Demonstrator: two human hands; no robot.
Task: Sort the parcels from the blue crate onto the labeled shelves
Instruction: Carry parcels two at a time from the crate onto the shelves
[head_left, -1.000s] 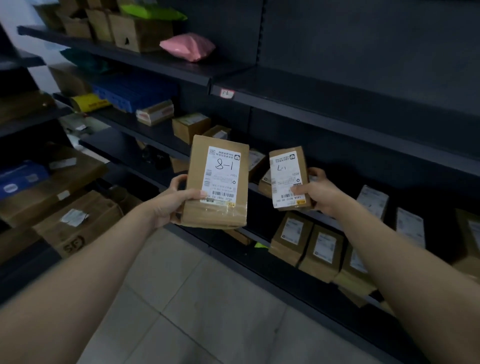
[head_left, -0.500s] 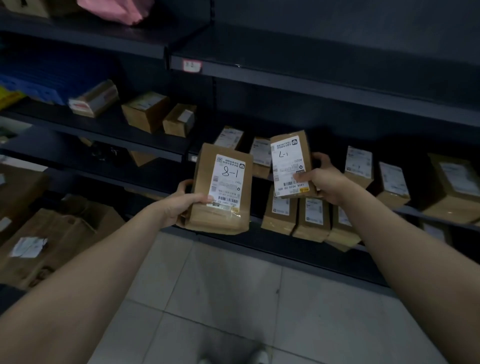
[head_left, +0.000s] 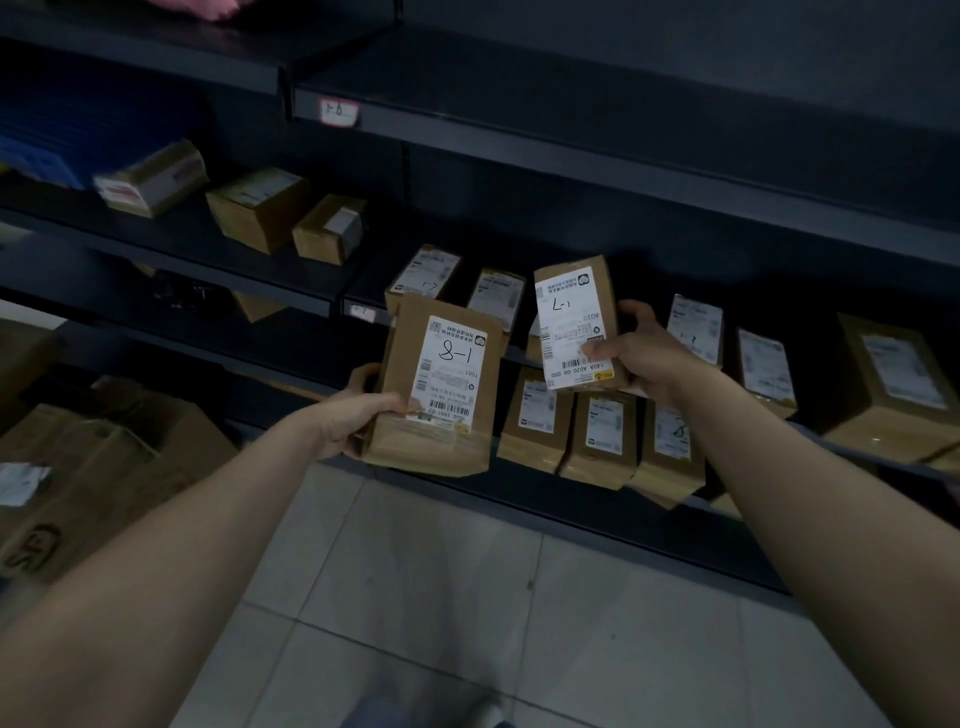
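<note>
My left hand (head_left: 358, 415) grips the lower left edge of a brown parcel (head_left: 441, 384) whose white label is handwritten "8-1". A smaller brown parcel (head_left: 574, 322), its label upside down and reading "1-7", is held upright by my right hand (head_left: 641, 353), thumb on the label. Both parcels hover in front of the dark shelving, just ahead of a row of similar brown parcels (head_left: 597, 431) on the lower shelf. A shelf tag (head_left: 339, 111) sits on the upper shelf edge and another tag (head_left: 362, 312) on the middle shelf edge. The blue crate is out of view.
Several small cartons (head_left: 257, 208) lie on the left middle shelf. More labelled parcels (head_left: 891, 384) stand on the right middle shelf. Large cardboard boxes (head_left: 93, 467) are stacked at the left. Pale floor tiles (head_left: 441, 597) run below my arms.
The view has swung down and to the right, closer to the shelves. Both hands keep their parcels; the right one has tilted a little and moved nearer the middle shelf.
</note>
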